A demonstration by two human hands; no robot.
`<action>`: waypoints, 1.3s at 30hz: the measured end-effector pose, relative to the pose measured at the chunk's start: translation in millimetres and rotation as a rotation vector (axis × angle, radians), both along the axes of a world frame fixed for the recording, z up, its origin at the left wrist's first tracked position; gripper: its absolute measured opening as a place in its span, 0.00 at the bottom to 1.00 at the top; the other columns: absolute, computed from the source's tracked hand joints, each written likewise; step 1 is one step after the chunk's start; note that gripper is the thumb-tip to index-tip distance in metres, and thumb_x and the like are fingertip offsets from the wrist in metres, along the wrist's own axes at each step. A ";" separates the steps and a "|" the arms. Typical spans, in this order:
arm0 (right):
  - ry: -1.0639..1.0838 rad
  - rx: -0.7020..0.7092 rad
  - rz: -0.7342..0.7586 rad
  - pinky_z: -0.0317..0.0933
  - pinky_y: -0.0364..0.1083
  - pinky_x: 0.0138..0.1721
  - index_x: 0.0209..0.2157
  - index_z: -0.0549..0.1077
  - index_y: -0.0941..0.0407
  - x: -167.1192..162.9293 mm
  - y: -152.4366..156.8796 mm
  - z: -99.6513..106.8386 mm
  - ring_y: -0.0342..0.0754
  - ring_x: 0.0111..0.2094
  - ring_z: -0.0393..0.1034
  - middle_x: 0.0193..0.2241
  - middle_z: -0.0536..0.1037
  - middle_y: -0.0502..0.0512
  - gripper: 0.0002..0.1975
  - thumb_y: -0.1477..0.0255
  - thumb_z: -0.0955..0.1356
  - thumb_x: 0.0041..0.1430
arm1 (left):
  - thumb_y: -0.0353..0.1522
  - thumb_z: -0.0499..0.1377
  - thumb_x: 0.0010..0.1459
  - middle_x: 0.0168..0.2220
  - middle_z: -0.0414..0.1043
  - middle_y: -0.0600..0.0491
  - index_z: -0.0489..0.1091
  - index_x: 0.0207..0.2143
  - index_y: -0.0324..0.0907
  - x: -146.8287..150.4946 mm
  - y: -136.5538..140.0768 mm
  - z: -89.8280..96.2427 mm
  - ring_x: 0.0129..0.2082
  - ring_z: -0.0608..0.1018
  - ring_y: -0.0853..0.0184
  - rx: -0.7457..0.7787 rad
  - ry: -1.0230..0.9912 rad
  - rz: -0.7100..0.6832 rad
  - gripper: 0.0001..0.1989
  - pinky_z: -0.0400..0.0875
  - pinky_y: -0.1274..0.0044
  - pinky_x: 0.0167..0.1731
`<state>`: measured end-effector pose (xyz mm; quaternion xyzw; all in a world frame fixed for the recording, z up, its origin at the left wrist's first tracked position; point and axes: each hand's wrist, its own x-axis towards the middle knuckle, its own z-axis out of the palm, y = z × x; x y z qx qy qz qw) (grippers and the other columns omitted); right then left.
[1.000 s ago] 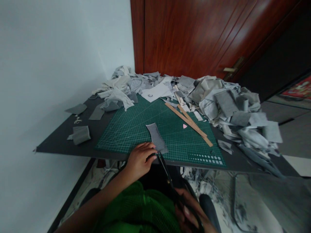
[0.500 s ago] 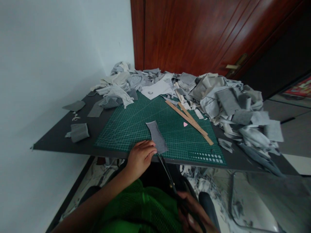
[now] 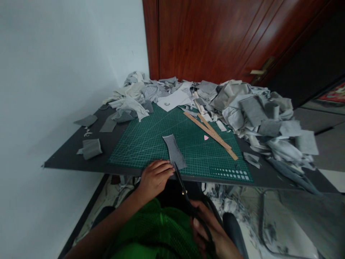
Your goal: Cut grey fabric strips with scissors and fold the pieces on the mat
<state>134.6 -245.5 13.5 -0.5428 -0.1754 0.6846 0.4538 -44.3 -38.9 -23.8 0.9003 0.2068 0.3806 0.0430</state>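
Note:
A grey strip of fabric point(image 3: 175, 153) lies on the green cutting mat point(image 3: 145, 136), close to the table's front edge. My left hand point(image 3: 157, 177) pinches its lower left edge, fingers together. Below the table edge, my right hand point(image 3: 207, 226) is wrapped round the handles of black scissors point(image 3: 181, 182). The scissors point up and away from me, with the blade tips at the fabric's lower left edge, right beside my left fingertips. The blades look nearly together.
Two crossed wooden rulers point(image 3: 211, 133) and a pink chalk piece point(image 3: 206, 137) lie right on the mat. A large heap of grey fabric pieces point(image 3: 253, 111) stands at the back right, another pile point(image 3: 132, 97) at the back left. Folded grey fabric point(image 3: 91, 148) sits at left.
The scissors have moved up and left, so their tips now reach the fabric's edge, and the blades have come together. My right hand has moved the same way; my left hand stays at the fabric.

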 end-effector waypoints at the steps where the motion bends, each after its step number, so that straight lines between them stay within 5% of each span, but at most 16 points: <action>1: -0.006 -0.006 0.001 0.54 0.37 0.18 0.58 0.69 0.49 -0.8 0.7 1.5 0.37 0.20 0.59 0.27 0.68 0.42 0.39 0.46 0.78 0.49 | 0.29 0.58 0.69 0.43 0.84 0.55 0.78 0.44 0.46 0.6 0.1 0.0 0.48 0.82 0.61 0.002 -0.019 0.000 0.09 0.76 0.66 0.50; 9: -0.014 -0.006 0.036 0.52 0.39 0.20 0.57 0.72 0.48 -7.4 1.7 1.1 0.38 0.19 0.56 0.24 0.69 0.42 0.37 0.45 0.77 0.51 | 0.30 0.60 0.68 0.39 0.84 0.54 0.77 0.41 0.44 5.6 -1.6 0.2 0.44 0.84 0.64 -0.037 -0.156 0.008 0.05 0.77 0.68 0.51; 39: -0.052 -0.087 -0.042 0.52 0.37 0.20 0.60 0.72 0.47 -16.2 -0.9 6.1 0.37 0.19 0.56 0.23 0.68 0.42 0.40 0.45 0.77 0.49 | 0.28 0.58 0.69 0.39 0.84 0.57 0.77 0.35 0.44 9.6 -3.4 -0.7 0.44 0.83 0.65 -0.045 -0.145 0.018 0.09 0.74 0.70 0.50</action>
